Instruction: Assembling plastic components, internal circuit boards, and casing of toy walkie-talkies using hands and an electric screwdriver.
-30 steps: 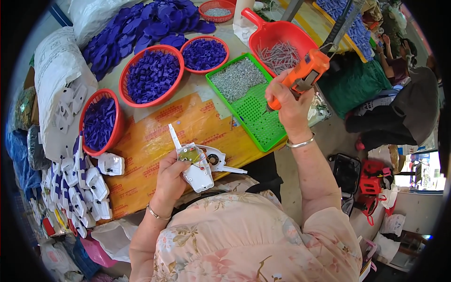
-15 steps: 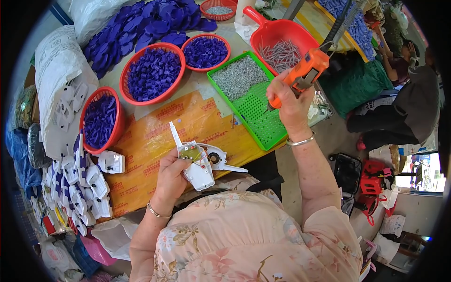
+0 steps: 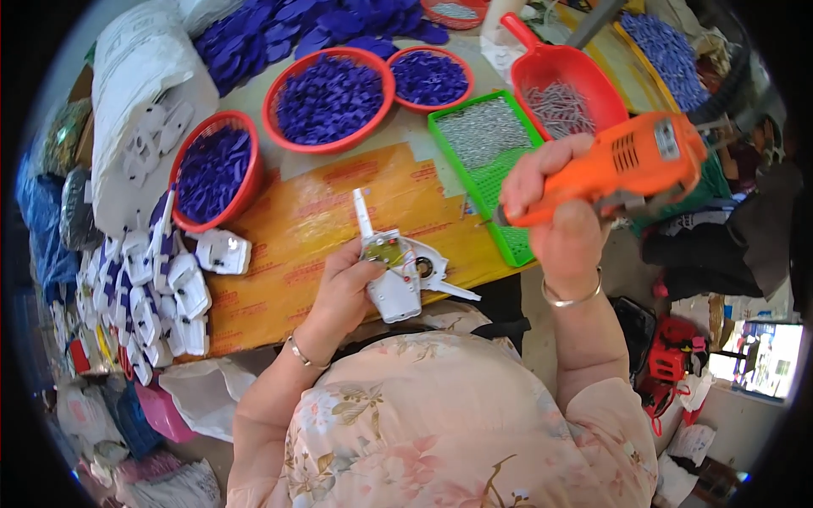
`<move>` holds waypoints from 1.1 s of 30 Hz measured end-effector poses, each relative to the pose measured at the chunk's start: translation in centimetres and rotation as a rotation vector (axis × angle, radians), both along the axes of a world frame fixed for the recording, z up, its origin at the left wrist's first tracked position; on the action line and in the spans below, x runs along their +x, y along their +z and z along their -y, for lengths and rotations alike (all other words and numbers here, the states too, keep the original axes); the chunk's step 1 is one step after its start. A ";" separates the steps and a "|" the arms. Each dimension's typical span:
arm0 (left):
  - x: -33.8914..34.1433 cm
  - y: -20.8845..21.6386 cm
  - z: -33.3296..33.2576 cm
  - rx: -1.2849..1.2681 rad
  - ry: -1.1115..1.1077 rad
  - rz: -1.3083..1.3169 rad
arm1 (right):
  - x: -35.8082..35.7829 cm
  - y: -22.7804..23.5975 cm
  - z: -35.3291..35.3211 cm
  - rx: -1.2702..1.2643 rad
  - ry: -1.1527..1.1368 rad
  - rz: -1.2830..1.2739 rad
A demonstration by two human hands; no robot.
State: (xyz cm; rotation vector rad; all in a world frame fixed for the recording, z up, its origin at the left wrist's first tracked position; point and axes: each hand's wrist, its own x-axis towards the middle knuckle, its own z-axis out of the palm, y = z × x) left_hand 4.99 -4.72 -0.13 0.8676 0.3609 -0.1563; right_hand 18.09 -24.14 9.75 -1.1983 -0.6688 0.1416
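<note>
At left, white shells [image 3: 188, 284] pile beside a yellow-covered table [image 3: 292, 241]. Near centre, over the table's near edge, the left hand [image 3: 340, 289] pinches a white housing [image 3: 396, 292] by its left side: probably light, stiff plastic, its exposed wires fragile, so best held by the rim. Farther right, well apart, the right hand [image 3: 569, 244] wraps an orange power screwdriver [image 3: 622, 162], likely heavier, best gripped around its body.

red print [image 3: 326, 180] on yellow table covering [image 3: 292, 279], illegible
</note>
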 end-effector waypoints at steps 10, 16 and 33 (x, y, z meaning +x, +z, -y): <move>-0.1 0.7 -0.1 0.054 -0.034 -0.010 | -3.7 -1.4 -5.1 -0.057 0.332 0.014; -0.1 0.6 0.2 0.041 0.005 0.034 | -4.0 -2.3 -6.2 -0.034 0.292 -0.049; -0.1 -0.2 0.1 0.082 0.008 0.037 | -3.8 -3.0 -6.1 -0.105 0.252 -0.025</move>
